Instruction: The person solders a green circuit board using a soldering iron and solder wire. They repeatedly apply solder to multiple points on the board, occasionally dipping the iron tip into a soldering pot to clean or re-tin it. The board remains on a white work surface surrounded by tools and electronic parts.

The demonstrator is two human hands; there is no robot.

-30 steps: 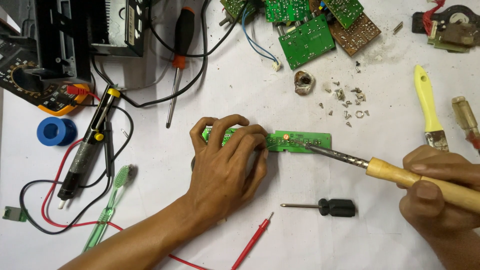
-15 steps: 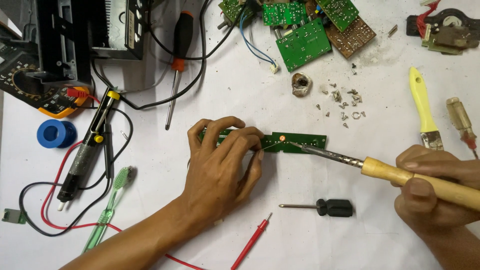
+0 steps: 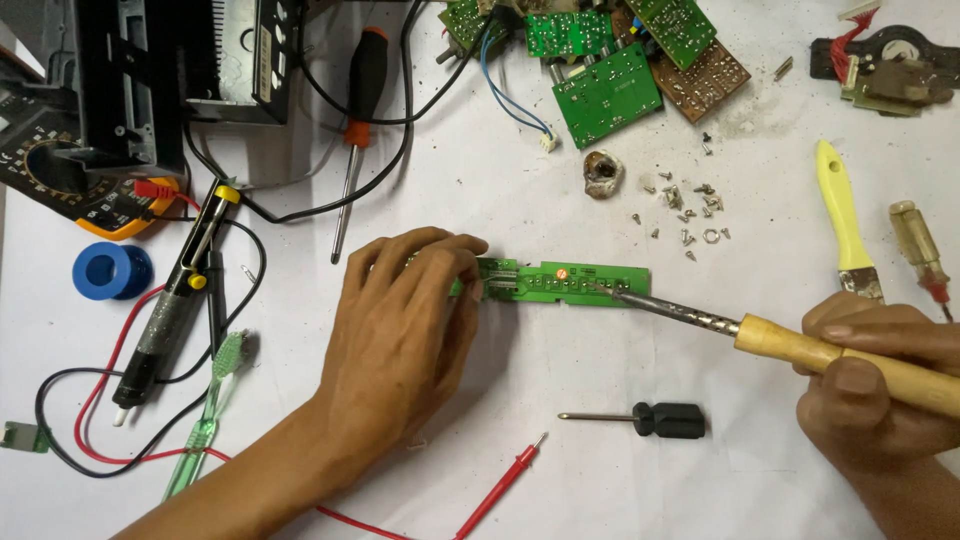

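- The green board lies flat on the white table, mid-scene, its long side running left to right.
- My left hand presses down on the board's left end, fingers curled over it and covering that part; it pins the board rather than lifting it.
- My right hand is clenched around the wooden handle of the soldering iron, at the right edge.
- The iron slants up and left, and its tip touches the board near the right end.
- Near of the board lies a small black screwdriver, pointing left; a red probe lies nearer still.
- Far of the board sit loose screws and a lump of flux, then a pile of circuit boards.
- Right: a yellow brush just far of my right hand.
- Left: a desoldering pump, a green toothbrush, a blue solder spool and a multimeter.
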